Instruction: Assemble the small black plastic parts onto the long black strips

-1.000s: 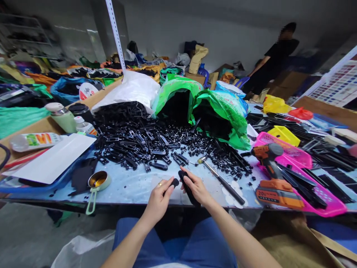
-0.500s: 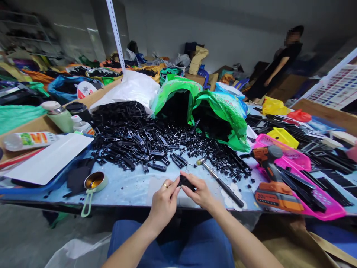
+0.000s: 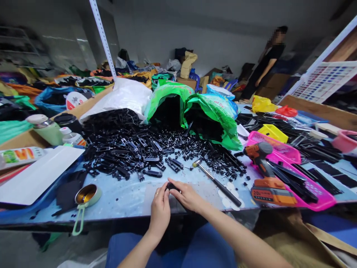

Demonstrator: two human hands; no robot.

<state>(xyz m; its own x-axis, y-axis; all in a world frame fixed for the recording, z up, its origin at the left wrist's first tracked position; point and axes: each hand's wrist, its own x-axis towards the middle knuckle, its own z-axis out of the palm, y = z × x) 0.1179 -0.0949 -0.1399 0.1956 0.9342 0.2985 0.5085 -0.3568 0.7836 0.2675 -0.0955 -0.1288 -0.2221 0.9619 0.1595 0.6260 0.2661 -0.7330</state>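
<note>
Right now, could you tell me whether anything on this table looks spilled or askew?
Yes: black plastic parts have spilled from the white sack and green bags across the table, up to the hammer. The orange drill lies askew over the pink basket's edge. Left hand and right hand pinch one small black piece.

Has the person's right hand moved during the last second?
Yes. The right hand has slid left, away from the hammer, and now meets the left hand over the small black part.

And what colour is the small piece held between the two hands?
Black; the small piece shows best in the head view.
</note>
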